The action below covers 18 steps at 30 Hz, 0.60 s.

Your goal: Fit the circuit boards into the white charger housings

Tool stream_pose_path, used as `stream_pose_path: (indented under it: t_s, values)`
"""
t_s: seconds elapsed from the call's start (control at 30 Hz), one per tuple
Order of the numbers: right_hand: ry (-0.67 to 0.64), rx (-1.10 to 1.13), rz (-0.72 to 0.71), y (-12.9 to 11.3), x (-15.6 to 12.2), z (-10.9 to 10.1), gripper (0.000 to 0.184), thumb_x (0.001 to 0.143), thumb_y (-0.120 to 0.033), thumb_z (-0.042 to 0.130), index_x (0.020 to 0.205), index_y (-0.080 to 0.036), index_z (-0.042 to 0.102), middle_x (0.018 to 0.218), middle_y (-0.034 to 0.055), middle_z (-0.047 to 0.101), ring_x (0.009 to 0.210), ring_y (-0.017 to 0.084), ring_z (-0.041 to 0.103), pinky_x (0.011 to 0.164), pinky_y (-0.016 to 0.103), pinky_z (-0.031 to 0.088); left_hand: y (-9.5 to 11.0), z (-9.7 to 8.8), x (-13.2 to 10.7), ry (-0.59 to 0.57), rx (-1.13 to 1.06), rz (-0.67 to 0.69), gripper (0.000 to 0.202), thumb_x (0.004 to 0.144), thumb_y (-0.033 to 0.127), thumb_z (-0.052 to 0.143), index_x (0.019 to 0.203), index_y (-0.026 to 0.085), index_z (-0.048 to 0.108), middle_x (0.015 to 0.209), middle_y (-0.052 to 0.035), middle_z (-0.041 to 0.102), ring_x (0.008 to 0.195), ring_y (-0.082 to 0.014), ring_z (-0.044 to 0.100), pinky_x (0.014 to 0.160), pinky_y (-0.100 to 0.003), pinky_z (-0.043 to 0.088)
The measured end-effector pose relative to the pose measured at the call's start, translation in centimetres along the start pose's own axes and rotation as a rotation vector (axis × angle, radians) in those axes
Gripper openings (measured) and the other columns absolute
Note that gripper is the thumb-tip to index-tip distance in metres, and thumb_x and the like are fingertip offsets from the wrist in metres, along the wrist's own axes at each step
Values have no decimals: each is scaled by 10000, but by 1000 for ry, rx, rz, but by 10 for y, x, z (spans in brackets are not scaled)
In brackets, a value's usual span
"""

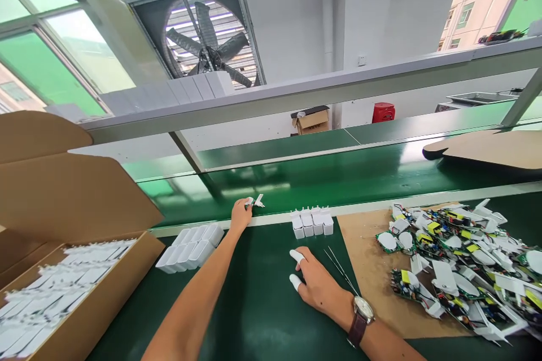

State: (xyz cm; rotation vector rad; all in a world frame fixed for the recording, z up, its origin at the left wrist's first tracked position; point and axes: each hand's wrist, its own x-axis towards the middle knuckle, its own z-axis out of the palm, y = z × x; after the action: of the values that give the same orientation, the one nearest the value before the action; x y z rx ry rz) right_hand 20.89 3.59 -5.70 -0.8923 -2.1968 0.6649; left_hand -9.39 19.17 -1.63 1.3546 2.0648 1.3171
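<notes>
My left hand (240,215) reaches out to the near edge of the green conveyor belt (339,177), its fingers pinched on a small white plug part (257,201). My right hand (311,281) lies on the green table with white finger cots on two fingertips, fingers loosely curled and holding nothing; a wristwatch (361,316) is on its wrist. A thin pair of tweezers (341,271) lies just right of that hand. A small cluster of white plug housings (312,222) stands upright ahead of the right hand. Two rows of white housings (190,248) lie beside my left forearm.
An open cardboard box (84,304) full of white parts stands at the left. A heap of circuit boards and white covers (461,262) lies on a cardboard sheet (368,259) at the right. A shelf rail, a wall fan and windows are beyond the belt.
</notes>
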Motion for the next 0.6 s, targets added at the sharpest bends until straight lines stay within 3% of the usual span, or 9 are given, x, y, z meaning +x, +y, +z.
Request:
stream_pose_path:
  t_s: [0.2, 0.37, 0.43, 0.5, 0.6]
  values:
    - [-39, -13, 26, 2, 2, 0, 306, 879, -88, 550, 1168, -189, 550, 1201, 113, 555, 824, 186, 596, 786, 370, 582, 16, -5, -20, 96, -177, -64, 324, 965, 439, 614, 1074, 136, 658, 1029, -74, 706, 919, -206, 693, 855, -383, 578]
    - [-86, -46, 33, 1, 2, -1, 286, 894, -141, 592, 1179, -146, 573, 1235, 139, 560, 880, 202, 610, 857, 376, 575, 47, -27, -73, -1, -380, -49, 513, 868, 619, 457, 994, 152, 629, 885, -56, 697, 690, -170, 651, 637, -281, 535]
    - [-119, -63, 40, -2, 3, -2, 332, 907, -187, 616, 1229, -120, 569, 1236, 149, 570, 927, 220, 619, 887, 378, 569, 54, -41, -97, -111, -406, -60, 507, 795, 648, 557, 911, 163, 648, 784, -38, 681, 609, -166, 593, 556, -268, 489]
    - [-149, -82, 71, -5, 6, -5, 328, 907, -206, 640, 1217, -112, 590, 1243, 149, 581, 919, 218, 628, 886, 368, 566, 55, -52, -119, -366, -294, -63, 511, 754, 678, 637, 825, 173, 671, 663, -12, 636, 537, -158, 522, 504, -258, 432]
    - [-189, -104, 124, -8, 13, -15, 177, 884, -164, 669, 1057, -136, 651, 1228, 121, 617, 841, 177, 637, 820, 311, 563, 52, -56, -143, -701, -81, 22, 534, 739, 733, 665, 705, 200, 665, 583, 24, 551, 516, -148, 465, 487, -239, 362]
